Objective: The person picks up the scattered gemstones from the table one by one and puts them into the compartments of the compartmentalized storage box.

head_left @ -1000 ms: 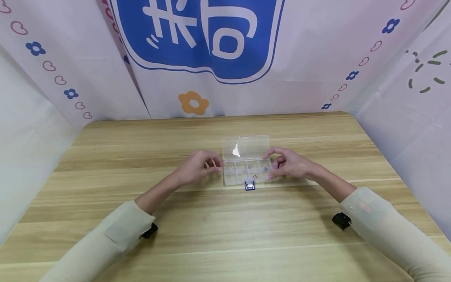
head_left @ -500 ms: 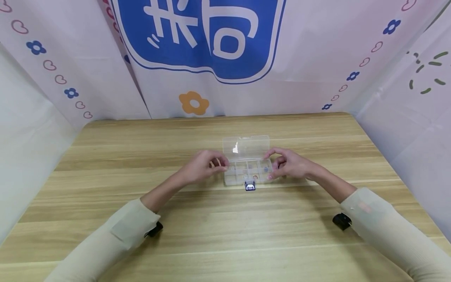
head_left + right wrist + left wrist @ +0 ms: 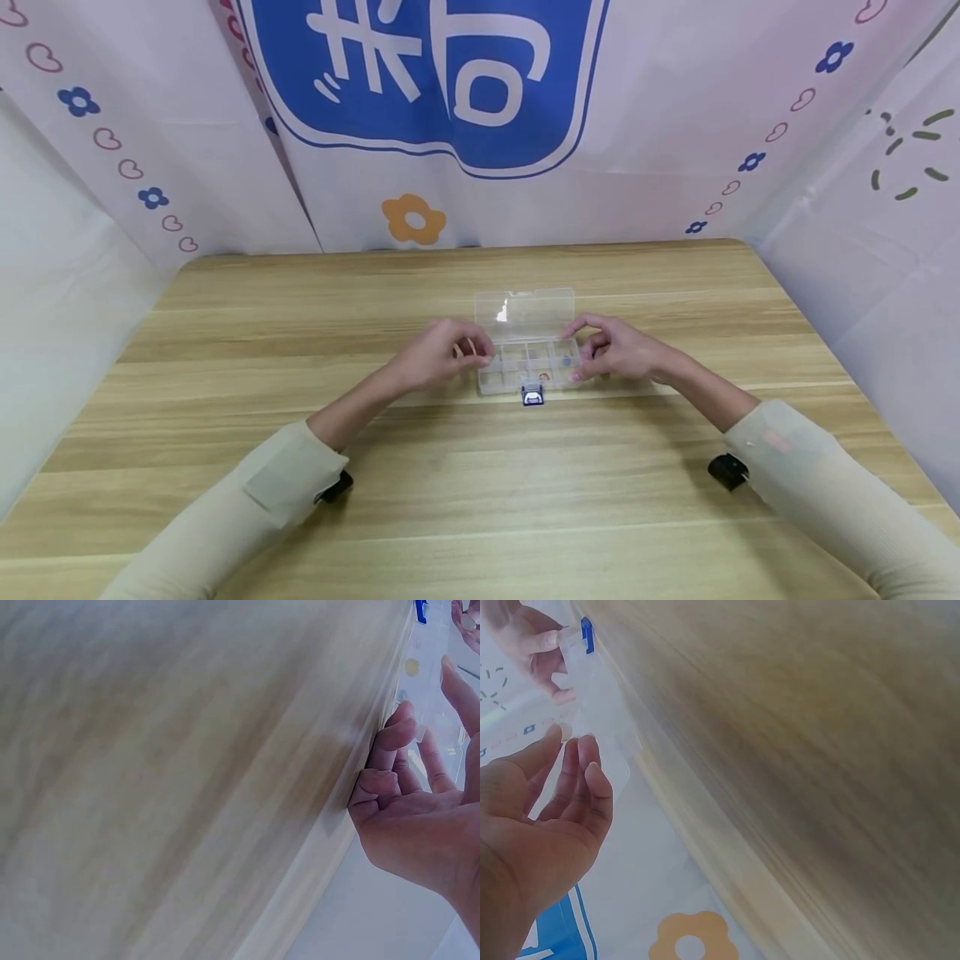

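A clear plastic compartment box (image 3: 491,382) lies on the table with its lid (image 3: 536,312) swung back and a blue latch (image 3: 532,394) at its front. My left hand (image 3: 442,354) is over the left end of the box. Between its thumb and fingertips it pinches a small pale round disc (image 3: 567,733); its exact kind is too small to tell. My right hand (image 3: 618,350) grips the box's right end, thumb near the front corner, index finger near the hinge. A yellowish round piece (image 3: 411,667) sits in one compartment, and a small blue piece (image 3: 566,361) in another.
The wood-grain table (image 3: 480,500) stretches around the box on every side. Behind it hangs a white printed cloth (image 3: 637,192) with a blue sign and an orange flower. Black wrist cameras (image 3: 727,471) sit under both sleeves.
My left hand has moved right, from beside the box's left edge to over its left compartments. The right hand and the box have stayed put.
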`<state>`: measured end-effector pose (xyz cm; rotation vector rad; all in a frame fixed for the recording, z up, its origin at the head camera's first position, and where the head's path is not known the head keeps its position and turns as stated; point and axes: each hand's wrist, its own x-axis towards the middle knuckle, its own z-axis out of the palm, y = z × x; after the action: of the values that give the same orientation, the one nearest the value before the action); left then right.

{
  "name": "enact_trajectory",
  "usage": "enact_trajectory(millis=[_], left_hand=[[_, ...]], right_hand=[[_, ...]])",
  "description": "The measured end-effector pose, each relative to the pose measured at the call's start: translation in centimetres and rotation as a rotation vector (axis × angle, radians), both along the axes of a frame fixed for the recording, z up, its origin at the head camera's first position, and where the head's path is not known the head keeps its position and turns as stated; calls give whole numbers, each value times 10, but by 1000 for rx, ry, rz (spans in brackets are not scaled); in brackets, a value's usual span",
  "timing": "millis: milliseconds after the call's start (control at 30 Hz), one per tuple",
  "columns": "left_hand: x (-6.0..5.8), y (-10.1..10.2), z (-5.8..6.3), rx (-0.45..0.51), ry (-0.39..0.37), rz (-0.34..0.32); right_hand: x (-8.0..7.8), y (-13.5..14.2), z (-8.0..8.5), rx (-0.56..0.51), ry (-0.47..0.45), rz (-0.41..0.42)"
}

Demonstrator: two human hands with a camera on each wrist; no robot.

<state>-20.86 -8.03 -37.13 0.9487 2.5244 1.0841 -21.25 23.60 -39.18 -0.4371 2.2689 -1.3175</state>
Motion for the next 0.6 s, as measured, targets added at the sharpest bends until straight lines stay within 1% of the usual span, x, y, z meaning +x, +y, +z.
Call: enact_trajectory(millis=[267,467,600], left_hand=[[0,3,-2,-7,4,-29],[0,5,-3,-28,-2,-12],[-1,6,-4,-39,14,-3]], right_hand=[[0,1,0,-1,3,0],[0,0,0,-2,-2,-2],[0,0,1,-4,-3,0]])
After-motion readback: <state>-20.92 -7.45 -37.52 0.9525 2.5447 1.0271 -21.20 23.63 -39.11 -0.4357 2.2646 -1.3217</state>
